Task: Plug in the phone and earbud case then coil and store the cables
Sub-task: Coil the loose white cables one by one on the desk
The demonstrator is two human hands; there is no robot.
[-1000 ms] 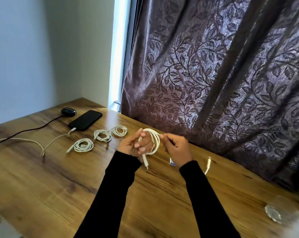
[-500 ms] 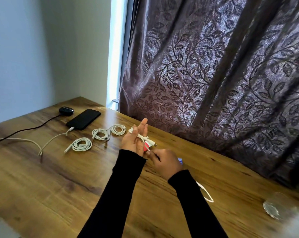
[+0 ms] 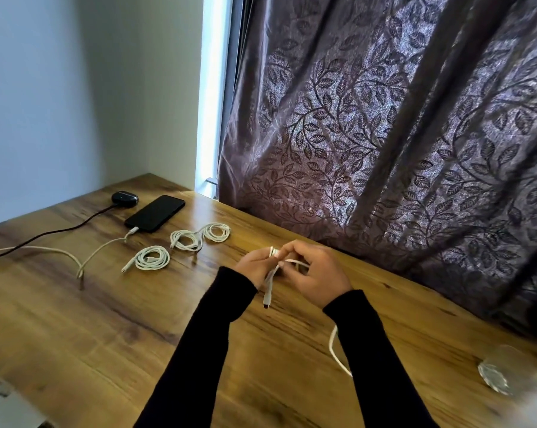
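A: Where is the thin white charging cable (image 3: 270,281)?

B: Above the wooden table (image 3: 76,319), near centre, bunched between both hands; its plug hangs down and its free tail trails near-right under the right sleeve.

A: The grips?

B: The left hand (image 3: 252,265) pinches the bundle; the right hand (image 3: 318,274), nearer the tail, holds a strand.

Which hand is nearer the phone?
Left. The left hand is closer to the phone; the right hand is beyond it, farther right. Both grip the white cable.
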